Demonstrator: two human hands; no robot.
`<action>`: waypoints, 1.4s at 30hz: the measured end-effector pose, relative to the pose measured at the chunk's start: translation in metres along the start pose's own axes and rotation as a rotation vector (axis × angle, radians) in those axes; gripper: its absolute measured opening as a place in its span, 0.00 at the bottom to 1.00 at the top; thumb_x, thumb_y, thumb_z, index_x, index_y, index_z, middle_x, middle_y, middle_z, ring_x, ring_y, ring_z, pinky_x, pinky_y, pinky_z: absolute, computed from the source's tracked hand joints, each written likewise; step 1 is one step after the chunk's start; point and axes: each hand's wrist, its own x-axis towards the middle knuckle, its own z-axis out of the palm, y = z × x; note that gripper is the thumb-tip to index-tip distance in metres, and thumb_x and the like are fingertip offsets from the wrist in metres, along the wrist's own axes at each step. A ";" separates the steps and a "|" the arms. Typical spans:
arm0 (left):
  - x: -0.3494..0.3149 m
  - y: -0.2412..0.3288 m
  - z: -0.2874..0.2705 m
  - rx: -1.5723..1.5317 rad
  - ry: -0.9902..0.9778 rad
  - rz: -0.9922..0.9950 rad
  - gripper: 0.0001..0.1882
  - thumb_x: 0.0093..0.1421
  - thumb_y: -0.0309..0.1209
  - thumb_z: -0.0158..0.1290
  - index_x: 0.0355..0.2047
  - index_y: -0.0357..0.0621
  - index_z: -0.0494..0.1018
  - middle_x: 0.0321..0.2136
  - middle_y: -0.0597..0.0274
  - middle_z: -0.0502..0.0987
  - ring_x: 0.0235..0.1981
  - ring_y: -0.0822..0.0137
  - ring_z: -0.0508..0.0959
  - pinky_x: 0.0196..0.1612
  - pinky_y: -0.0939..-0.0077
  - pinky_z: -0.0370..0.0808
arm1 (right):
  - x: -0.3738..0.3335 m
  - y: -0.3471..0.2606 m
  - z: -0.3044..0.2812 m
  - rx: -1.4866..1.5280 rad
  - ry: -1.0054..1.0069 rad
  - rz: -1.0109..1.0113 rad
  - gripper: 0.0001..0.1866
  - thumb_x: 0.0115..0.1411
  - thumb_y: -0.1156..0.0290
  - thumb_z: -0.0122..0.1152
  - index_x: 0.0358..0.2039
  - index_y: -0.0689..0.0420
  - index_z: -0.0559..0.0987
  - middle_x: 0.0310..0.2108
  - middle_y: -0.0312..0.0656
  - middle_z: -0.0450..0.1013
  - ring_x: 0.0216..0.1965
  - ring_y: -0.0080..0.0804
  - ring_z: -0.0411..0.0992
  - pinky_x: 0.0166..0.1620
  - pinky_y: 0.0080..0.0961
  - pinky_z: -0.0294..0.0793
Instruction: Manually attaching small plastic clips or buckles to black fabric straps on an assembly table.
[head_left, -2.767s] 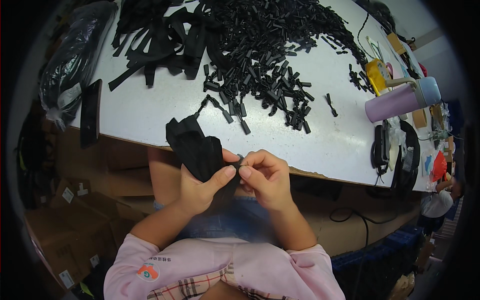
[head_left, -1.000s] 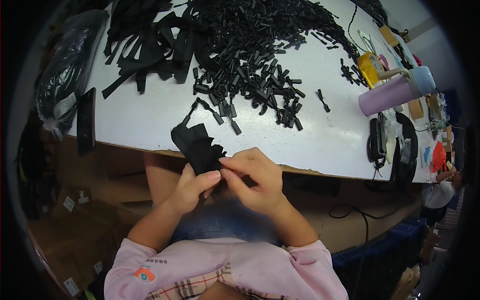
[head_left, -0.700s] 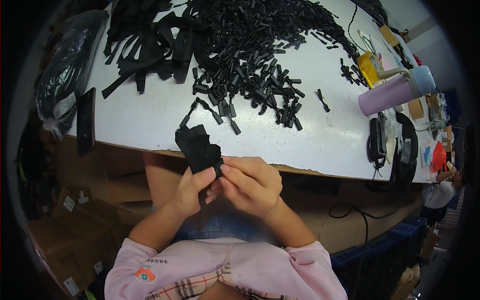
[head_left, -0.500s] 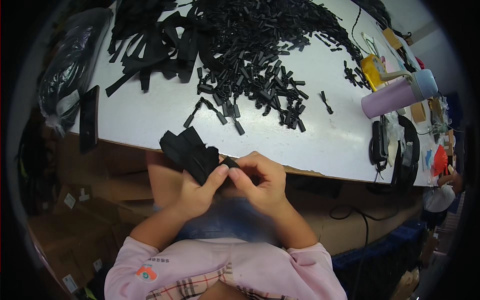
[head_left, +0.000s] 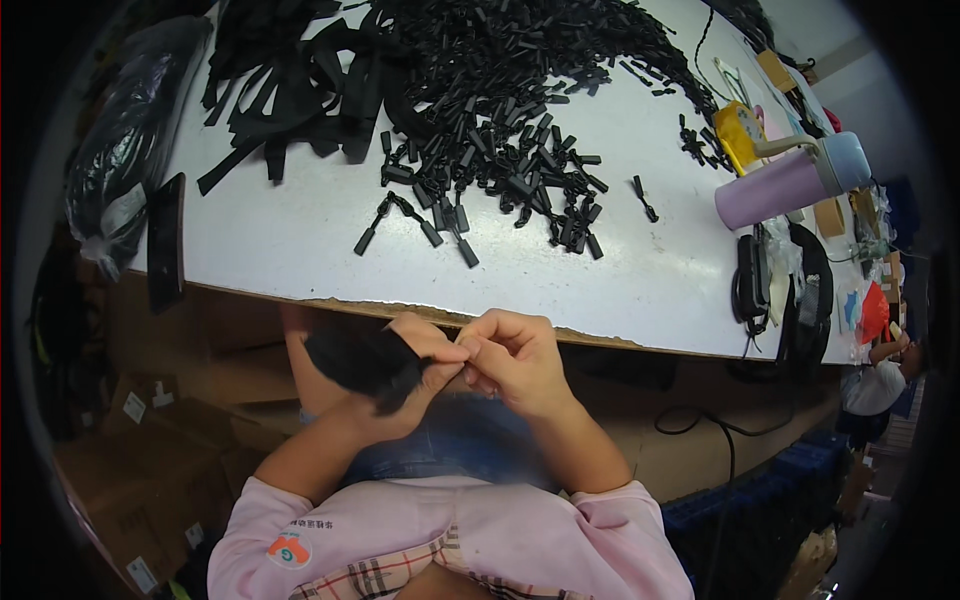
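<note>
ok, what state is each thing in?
Left hand: closed on black fabric bundle
Black fabric bundle: bunched, slightly blurred
Right hand: pinched; anything gripped is hidden
Black pulls: loose heap, some strays
Black strips: lying jumbled
Bottle: lid on, apparently upright
Plastic bag: filled with dark material
White table: front edge chipped

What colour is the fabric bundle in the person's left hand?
The fabric bundle looks plain black, though blurred; the head view shows it best.
</note>
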 end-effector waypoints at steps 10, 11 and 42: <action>-0.002 -0.007 0.002 -0.625 0.177 -0.665 0.09 0.53 0.30 0.50 0.31 0.37 0.68 0.23 0.70 0.68 0.25 0.82 0.65 0.28 0.89 0.63 | 0.023 -0.037 -0.028 -1.871 0.533 -0.795 0.12 0.39 0.81 0.52 0.28 0.63 0.72 0.31 0.43 0.65 0.28 0.36 0.63 0.27 0.25 0.68; -0.001 -0.008 0.002 -0.621 0.184 -0.667 0.09 0.53 0.30 0.50 0.31 0.37 0.68 0.23 0.70 0.68 0.25 0.82 0.65 0.28 0.89 0.63 | 0.020 -0.035 -0.025 -1.823 0.518 -0.743 0.11 0.39 0.82 0.52 0.28 0.64 0.71 0.29 0.43 0.64 0.28 0.37 0.63 0.28 0.26 0.68; 0.006 -0.002 0.012 -0.483 0.231 -0.597 0.07 0.50 0.26 0.52 0.29 0.37 0.70 0.22 0.68 0.71 0.24 0.81 0.69 0.27 0.87 0.66 | 0.016 -0.035 -0.023 -1.698 0.525 -0.736 0.03 0.41 0.79 0.51 0.20 0.61 0.68 0.22 0.42 0.62 0.26 0.37 0.65 0.23 0.29 0.68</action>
